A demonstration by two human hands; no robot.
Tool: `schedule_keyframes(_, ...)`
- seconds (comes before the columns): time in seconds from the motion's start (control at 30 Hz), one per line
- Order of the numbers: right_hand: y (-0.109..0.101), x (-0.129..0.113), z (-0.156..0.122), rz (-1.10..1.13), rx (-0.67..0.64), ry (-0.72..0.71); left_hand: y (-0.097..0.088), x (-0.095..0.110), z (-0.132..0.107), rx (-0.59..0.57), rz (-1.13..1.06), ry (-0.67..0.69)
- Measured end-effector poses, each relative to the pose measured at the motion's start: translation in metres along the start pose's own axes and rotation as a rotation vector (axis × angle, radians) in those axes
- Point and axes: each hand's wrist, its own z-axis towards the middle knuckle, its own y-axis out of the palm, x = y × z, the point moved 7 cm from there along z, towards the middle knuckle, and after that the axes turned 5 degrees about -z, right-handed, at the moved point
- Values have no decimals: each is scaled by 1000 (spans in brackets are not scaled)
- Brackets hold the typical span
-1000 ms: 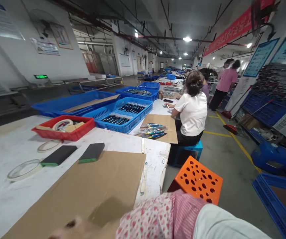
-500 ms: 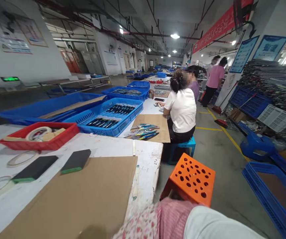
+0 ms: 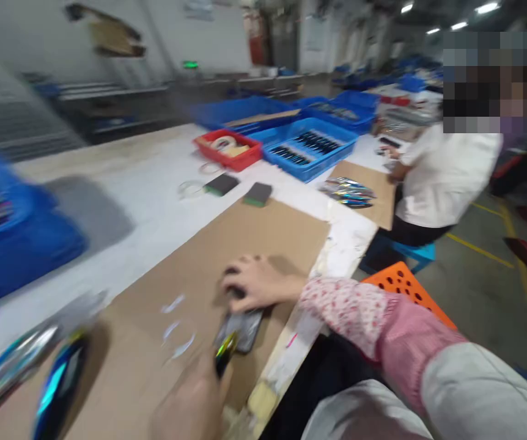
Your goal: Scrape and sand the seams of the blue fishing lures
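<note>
Resting over the cardboard sheet (image 3: 208, 244) near the centre of the frame, the right hand (image 3: 261, 284) is half closed, its bent fingers wrapped about a black object (image 3: 233, 280) that they mostly cover. A flat grey piece (image 3: 247, 335) lies just below that hand; whether the two touch is hard to say. At the bottom centre, the left hand (image 3: 190, 403) is badly smeared, but it seems to be grasping a dark lure (image 3: 225, 353), whose yellow end sticks out past the fingers toward the grey piece.

In the lower left of the frame, another black-and-blue lure (image 3: 59, 385) and a silver-blue lure (image 3: 16, 363) lie side by side, well apart from both hands. A blue bin (image 3: 29, 256) stands at the left margin above them.

The white table (image 3: 153, 214) ends along a slanting edge to the right of the hands, with the right forearm crossing it and an orange stool (image 3: 412, 287) beyond. Room for moving runs up the cardboard from the right hand to two dark blocks (image 3: 258, 194), and leftward over the white tabletop.
</note>
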Motion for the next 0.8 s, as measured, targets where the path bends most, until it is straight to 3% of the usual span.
schedule_keyframes(0.03, 2, 4, 1, 15, 28, 50, 1, -5, -7, -9, 32, -53)
schedule_keyframes(0.2, 10, -9, 1, 109, 124, -85, 2, 2, -7, -72, 147, -102)
schedule_keyframes(0.37, 11, 14, -8, 87, 84, 17, 0, 10, -7, -91, 121, -85)
schedule_keyframes(0.57, 10, -17, 5, 96, 80, -106, 1, 6, -7, -85, 126, -129)
schedule_keyframes(0.73, 7, 11, -3, 69, 31, -10, 1, 10, -7, -70, 116, -74)
schedule_keyframes(0.8, 8, 7, -1, 48, 36, -4, 2, 9, -6, -62, 112, -83)
